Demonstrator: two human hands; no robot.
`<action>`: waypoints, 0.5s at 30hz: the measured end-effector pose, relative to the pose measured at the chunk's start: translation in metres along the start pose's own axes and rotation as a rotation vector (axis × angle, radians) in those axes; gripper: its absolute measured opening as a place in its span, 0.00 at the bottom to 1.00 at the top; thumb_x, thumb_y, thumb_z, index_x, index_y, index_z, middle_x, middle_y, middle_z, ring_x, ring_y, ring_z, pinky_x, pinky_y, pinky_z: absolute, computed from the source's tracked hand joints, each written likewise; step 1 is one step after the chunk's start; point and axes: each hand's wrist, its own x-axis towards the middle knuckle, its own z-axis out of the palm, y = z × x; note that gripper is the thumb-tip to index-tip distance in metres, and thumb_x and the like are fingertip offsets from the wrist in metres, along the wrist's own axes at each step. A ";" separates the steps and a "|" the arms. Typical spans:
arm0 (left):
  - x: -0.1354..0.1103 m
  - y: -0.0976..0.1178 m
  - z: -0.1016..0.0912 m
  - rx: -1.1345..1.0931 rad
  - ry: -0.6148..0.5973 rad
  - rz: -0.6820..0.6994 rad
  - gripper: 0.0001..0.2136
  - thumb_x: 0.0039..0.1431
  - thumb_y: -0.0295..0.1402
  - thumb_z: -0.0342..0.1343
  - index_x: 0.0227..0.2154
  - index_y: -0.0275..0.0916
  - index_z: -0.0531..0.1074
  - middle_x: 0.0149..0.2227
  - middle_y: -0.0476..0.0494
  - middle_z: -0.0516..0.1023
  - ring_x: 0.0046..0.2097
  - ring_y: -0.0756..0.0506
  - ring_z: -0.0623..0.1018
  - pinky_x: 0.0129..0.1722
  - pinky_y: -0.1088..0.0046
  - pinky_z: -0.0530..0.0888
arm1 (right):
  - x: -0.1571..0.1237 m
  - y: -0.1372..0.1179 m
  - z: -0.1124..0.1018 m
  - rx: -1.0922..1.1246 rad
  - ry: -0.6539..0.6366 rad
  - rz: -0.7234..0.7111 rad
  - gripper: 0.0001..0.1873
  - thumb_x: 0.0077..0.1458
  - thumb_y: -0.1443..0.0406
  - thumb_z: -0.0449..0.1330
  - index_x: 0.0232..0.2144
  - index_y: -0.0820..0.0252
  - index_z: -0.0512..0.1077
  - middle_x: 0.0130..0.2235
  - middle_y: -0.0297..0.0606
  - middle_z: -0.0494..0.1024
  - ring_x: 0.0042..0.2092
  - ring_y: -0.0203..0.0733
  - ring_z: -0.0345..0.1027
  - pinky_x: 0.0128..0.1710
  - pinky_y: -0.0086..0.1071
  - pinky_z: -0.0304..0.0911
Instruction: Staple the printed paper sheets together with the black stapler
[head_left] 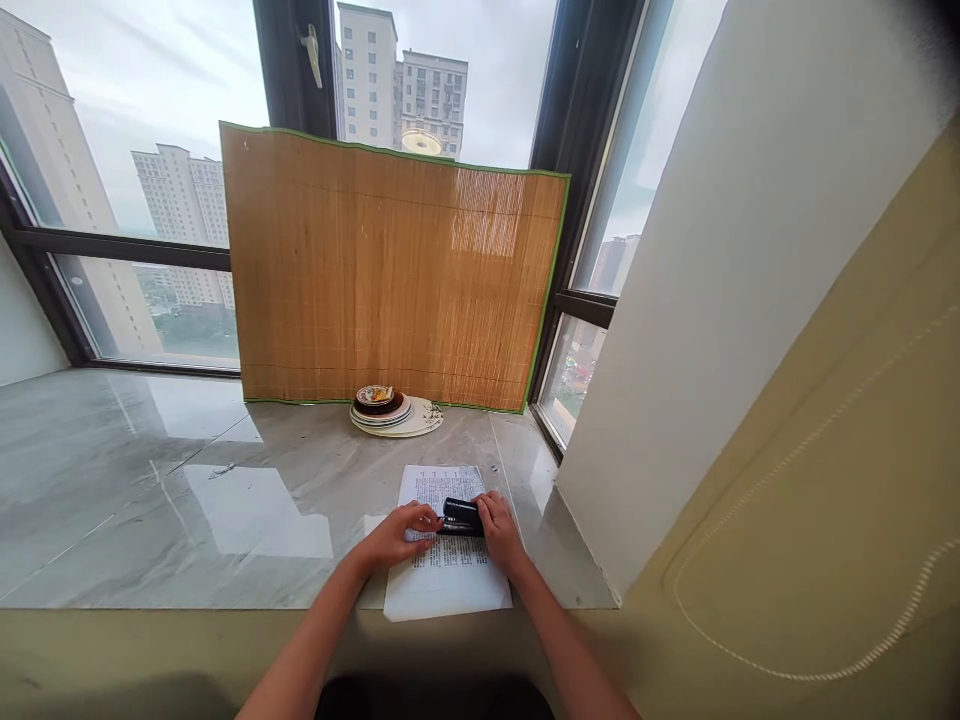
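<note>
A black stapler [463, 515] is held over printed sheets of paper [450, 590] on the sill, its top lifted from its base at the left end. My right hand [498, 528] is wrapped round the stapler's right end. At its left end, my left hand [405, 532] has thumb and forefinger pinched together, touching or very near the stapler's tip. Whatever those fingertips may hold is too small to make out. The paper lies under both hands, and its lower edge reaches the front of the sill.
The grey marble sill [262, 480] stretches to the left. Behind the paper stands a stack of plates [381, 415] in front of a bamboo mat [390, 280] leaning on the window. A white wall [675, 300] closes off the right side.
</note>
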 end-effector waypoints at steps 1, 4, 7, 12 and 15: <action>0.001 -0.001 0.000 -0.026 0.015 -0.012 0.11 0.58 0.38 0.63 0.42 0.42 0.72 0.46 0.42 0.83 0.52 0.39 0.80 0.57 0.60 0.69 | -0.001 -0.002 -0.002 0.006 -0.006 0.006 0.25 0.72 0.53 0.42 0.39 0.51 0.77 0.40 0.38 0.75 0.44 0.47 0.66 0.50 0.40 0.60; 0.003 -0.005 0.002 -0.068 0.084 -0.046 0.09 0.61 0.39 0.60 0.42 0.43 0.72 0.46 0.43 0.82 0.51 0.40 0.80 0.51 0.64 0.72 | -0.004 -0.011 -0.008 -0.008 0.002 0.006 0.16 0.66 0.51 0.55 0.43 0.49 0.78 0.43 0.38 0.76 0.47 0.49 0.66 0.52 0.41 0.60; 0.005 -0.006 0.003 0.059 0.135 -0.055 0.09 0.63 0.38 0.57 0.43 0.44 0.75 0.46 0.45 0.81 0.47 0.43 0.79 0.48 0.67 0.71 | -0.009 -0.019 -0.011 -0.062 0.012 -0.038 0.16 0.56 0.55 0.67 0.48 0.46 0.78 0.48 0.38 0.76 0.51 0.52 0.66 0.55 0.44 0.59; 0.004 -0.005 0.005 0.168 0.154 -0.086 0.09 0.61 0.33 0.57 0.43 0.43 0.77 0.40 0.46 0.79 0.41 0.44 0.77 0.44 0.68 0.71 | -0.009 -0.021 -0.011 0.042 -0.003 -0.056 0.14 0.52 0.60 0.68 0.43 0.51 0.78 0.43 0.37 0.79 0.48 0.51 0.71 0.50 0.42 0.63; 0.004 -0.008 0.006 0.210 0.144 -0.073 0.09 0.58 0.31 0.58 0.42 0.42 0.77 0.39 0.45 0.78 0.40 0.44 0.76 0.43 0.67 0.71 | -0.004 -0.009 -0.027 0.103 0.084 -0.021 0.13 0.49 0.59 0.67 0.39 0.54 0.79 0.40 0.38 0.80 0.44 0.50 0.73 0.48 0.41 0.66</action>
